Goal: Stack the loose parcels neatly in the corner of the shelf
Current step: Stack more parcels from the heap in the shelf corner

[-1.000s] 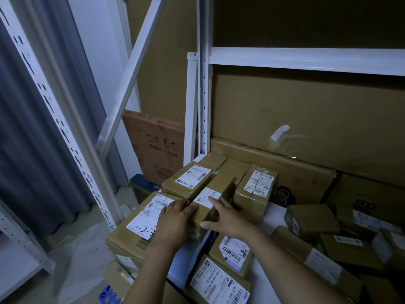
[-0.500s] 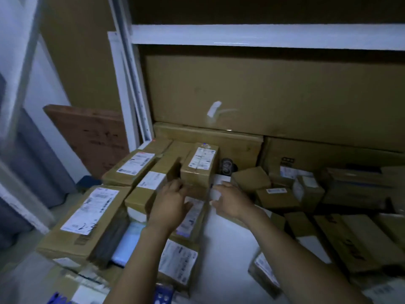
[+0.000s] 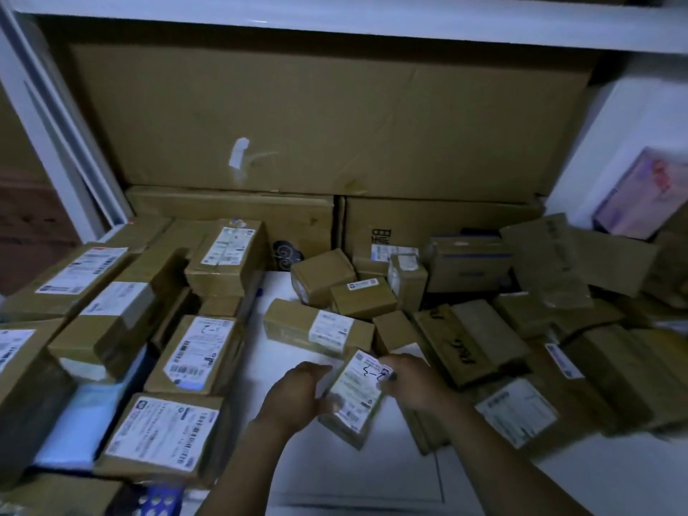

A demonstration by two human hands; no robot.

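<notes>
My left hand [image 3: 298, 394] and right hand [image 3: 415, 381] both grip a small cardboard parcel [image 3: 355, 398] (white label up) over the smooth white shelf [image 3: 335, 474]; stacked boxes [image 3: 123, 318] left, loose parcels [image 3: 469, 340] right.

The left hand [image 3: 298, 394] and right hand [image 3: 413, 383] grip a small parcel [image 3: 355, 400], hiding its side edges; its label's print is too blurred to read. A large parcel [image 3: 18, 385] is cut off at the left edge, a blurred pink box [image 3: 647, 195] at the right.
</notes>
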